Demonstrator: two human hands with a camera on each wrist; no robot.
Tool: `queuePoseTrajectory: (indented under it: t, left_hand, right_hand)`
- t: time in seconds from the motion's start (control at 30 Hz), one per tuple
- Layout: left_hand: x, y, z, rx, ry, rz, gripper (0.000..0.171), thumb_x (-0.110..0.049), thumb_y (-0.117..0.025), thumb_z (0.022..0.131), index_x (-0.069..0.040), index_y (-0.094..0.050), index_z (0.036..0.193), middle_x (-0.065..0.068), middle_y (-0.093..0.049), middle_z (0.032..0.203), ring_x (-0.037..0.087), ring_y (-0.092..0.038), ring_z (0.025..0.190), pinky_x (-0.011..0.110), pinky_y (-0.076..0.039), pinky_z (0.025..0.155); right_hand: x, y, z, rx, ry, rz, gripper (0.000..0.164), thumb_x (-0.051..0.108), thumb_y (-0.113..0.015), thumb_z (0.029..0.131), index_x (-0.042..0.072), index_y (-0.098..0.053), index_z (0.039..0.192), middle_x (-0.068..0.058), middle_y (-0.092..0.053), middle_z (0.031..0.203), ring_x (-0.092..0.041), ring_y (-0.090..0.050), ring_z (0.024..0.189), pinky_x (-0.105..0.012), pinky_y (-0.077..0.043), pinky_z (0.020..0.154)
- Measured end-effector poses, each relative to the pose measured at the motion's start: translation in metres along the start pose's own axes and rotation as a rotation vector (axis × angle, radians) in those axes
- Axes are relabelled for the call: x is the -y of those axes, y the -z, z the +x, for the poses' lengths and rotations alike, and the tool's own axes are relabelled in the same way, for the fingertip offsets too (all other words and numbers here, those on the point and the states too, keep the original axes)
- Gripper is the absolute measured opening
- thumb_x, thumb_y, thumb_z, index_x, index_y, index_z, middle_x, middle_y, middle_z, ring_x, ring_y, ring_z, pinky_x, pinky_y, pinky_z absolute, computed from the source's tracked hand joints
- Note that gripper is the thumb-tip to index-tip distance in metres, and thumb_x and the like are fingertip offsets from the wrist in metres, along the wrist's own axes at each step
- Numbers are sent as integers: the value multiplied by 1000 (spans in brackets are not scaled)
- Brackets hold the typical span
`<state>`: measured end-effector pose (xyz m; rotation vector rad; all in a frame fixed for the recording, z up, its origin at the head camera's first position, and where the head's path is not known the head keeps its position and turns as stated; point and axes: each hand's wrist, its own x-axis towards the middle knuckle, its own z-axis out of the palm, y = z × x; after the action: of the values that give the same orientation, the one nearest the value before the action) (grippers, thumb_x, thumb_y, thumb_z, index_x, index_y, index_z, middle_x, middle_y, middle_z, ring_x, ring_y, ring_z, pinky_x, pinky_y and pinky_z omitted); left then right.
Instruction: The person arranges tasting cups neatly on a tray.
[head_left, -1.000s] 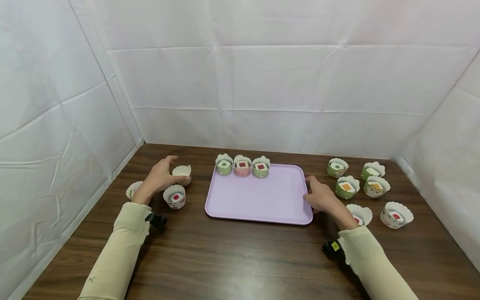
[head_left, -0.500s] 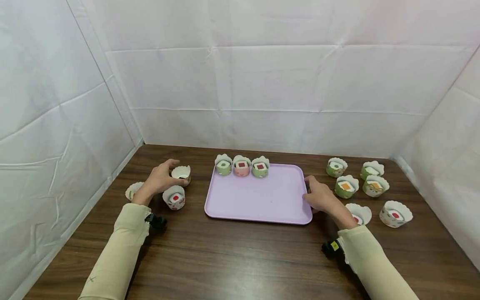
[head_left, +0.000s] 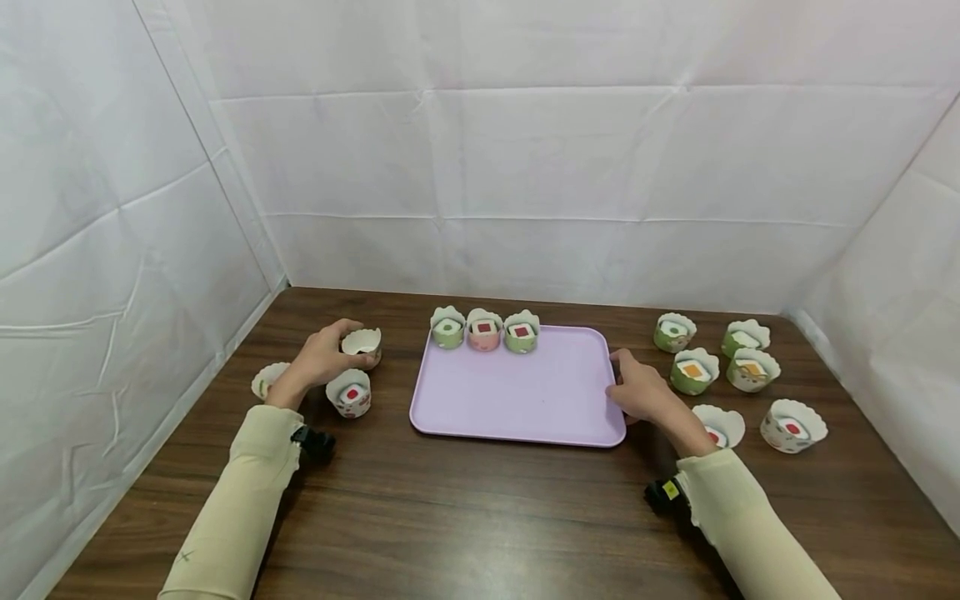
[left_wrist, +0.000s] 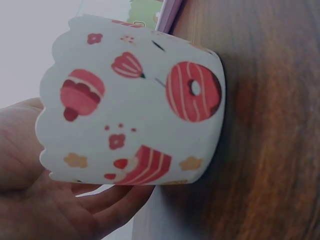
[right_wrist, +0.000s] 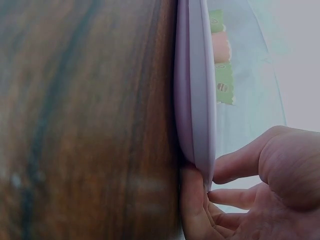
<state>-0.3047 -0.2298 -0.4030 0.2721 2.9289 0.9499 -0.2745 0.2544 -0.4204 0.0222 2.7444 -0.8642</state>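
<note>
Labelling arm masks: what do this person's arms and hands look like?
Left hand and right hand: no gloves. Left sleeve and right sleeve: pale yellow-green, ragged cuffs; small dark cross on the left one. Black gadget at each wrist; yellow patch on the right one.

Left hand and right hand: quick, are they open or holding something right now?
Left hand: curled around a pale paper cup; how firmly, can't be told.
Right hand: holding the purple tray by its edge.
</note>
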Motion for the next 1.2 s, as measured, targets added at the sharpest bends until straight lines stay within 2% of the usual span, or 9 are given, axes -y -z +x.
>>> queuePoseTrajectory:
  t: [0.2,0.43,0.9,1.2]
  left_hand:
    - [0,-1,0,-1,6,-3,65,-25,-69,88,-1,-41,141,27,-47,139,44,-46,125,56,-42,99]
    - [-1,0,0,-16,4,-28,62,-23,-66,90,-1,-41,142,26,-48,139,43,-48,123,55,-43,98]
    - [-2,0,2,-146,-39,-55,62,-35,-67,88,-8,-46,139,20,-49,141,37,-51,121,51,-46,95]
    - [-5,0,2,-166,-46,-53,62,-35,-68,88,-8,-46,139,19,-49,140,36,-52,117,50,-47,91]
  right_hand:
    - [-2,-1,0,-5,9,-2,61,12,-53,92,1,-25,146,-25,-52,109,-29,-60,86,-30,-58,52]
    - [-1,-1,0,-9,11,-8,61,13,-53,92,1,-25,146,-25,-52,108,-28,-60,83,-29,-57,51]
    - [1,0,1,-4,2,0,61,12,-53,93,2,-25,146,-24,-52,107,-28,-60,84,-30,-58,52]
    - [0,0,0,-7,5,-10,61,12,-53,92,2,-25,146,-23,-52,106,-27,-60,82,-29,-57,51]
